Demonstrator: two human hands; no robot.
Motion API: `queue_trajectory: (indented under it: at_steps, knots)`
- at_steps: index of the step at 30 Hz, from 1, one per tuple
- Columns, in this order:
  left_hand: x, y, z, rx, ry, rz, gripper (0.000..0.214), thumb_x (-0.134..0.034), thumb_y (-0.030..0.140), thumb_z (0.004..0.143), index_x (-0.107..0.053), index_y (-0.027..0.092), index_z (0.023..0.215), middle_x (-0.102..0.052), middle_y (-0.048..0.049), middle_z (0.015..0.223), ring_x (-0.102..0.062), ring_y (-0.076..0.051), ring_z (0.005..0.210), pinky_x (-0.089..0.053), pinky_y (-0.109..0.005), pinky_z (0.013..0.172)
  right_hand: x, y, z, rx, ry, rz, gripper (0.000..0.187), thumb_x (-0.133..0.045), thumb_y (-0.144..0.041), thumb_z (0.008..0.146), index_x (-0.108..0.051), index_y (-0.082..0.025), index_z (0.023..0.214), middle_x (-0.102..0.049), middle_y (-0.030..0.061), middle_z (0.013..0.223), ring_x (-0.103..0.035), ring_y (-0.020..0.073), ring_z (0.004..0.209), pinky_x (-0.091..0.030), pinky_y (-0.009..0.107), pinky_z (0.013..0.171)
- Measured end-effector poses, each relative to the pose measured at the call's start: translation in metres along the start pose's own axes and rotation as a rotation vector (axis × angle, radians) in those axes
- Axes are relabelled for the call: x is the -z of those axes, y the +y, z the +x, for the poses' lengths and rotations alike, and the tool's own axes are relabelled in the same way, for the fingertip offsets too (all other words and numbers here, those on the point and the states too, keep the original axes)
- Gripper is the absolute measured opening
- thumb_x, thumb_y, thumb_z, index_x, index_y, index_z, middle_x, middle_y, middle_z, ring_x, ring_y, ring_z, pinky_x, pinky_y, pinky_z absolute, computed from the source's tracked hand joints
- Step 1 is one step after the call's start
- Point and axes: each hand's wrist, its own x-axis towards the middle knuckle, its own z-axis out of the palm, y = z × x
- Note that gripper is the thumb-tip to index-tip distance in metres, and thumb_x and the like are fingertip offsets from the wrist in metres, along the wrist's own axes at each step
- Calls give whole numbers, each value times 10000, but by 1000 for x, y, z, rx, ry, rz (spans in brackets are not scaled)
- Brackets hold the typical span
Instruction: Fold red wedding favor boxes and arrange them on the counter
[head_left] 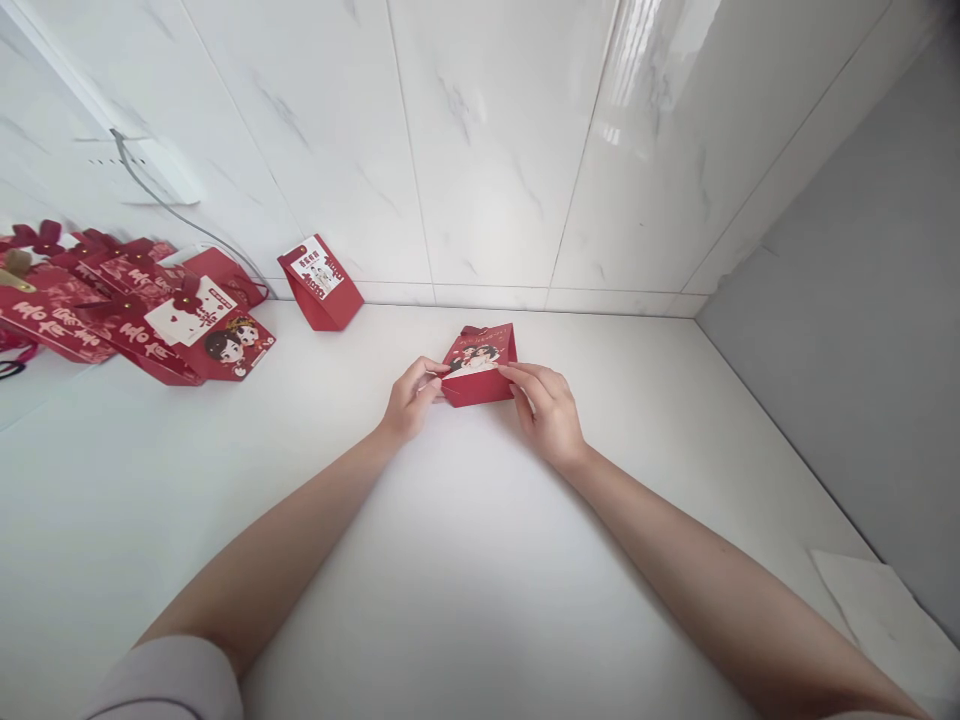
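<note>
A red paper gift box [484,388] with a printed cartoon couple and a dark bow at its top rests on the white table ahead of me. My left hand [411,400] pinches its left lower edge between thumb and fingers. On the opposite side, my right hand [549,410] grips the right lower edge, fingers on the front and thumb at the side. The box's back and underside are hidden from me.
Another red box [321,285] stands by the marble-patterned wall. Several red gift boxes with ribbons [135,300] crowd the left side. A grey cable [172,212] runs down from the wall. White paper [885,610] lies at lower right, near a grey panel [847,300].
</note>
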Motion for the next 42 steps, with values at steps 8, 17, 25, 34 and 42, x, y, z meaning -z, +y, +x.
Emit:
queue_trajectory:
  at_steps: [8, 17, 25, 34, 42]
  knots:
    - [-10, 0, -2, 76, 44, -242, 470, -459, 665, 860, -493, 206, 955, -603, -61, 1029, -605, -214, 912, -537, -328, 688, 2, -14, -2, 451, -38, -49, 418, -461, -36, 953, -534, -228, 1317, -681, 49, 1235, -527, 203, 1297, -511, 379, 1041]
    - [-22, 11, -10, -195, -75, -289, 561, -582, 663, 800, -473, 226, 1134, -417, -122, 1368, -535, -254, 1085, -477, -388, 872, 7, -37, 1, 811, -98, -156, 186, -537, -78, 941, -685, -172, 877, -735, 32, 1051, -668, 190, 1069, -568, 290, 990]
    - [-23, 6, -5, -198, -176, -119, 824, -649, 507, 818, -261, 273, 1507, -334, -128, 1513, -376, -351, 1351, -338, -518, 1119, -3, -33, -4, 711, -191, -137, 228, -456, -78, 966, -632, -213, 1019, -709, 27, 1088, -641, 164, 1081, -436, 407, 1132]
    - [-24, -3, -4, -150, -76, -3, 923, -706, 387, 780, -177, 293, 1531, -333, -126, 1514, -374, -348, 1369, -384, -525, 1097, -4, -18, -5, -49, -122, 11, 170, -537, -258, 932, -513, -225, 1097, -687, 48, 967, -662, 207, 852, -480, 429, 892]
    - [-21, 8, -9, -92, -94, 344, 1184, -787, 332, 671, 7, 338, 1550, -304, -129, 1503, -375, -361, 1369, -384, -531, 1088, -7, -8, -5, -287, -266, 109, 71, -506, -295, 918, -533, -233, 941, -674, 20, 914, -648, 197, 806, -472, 344, 776]
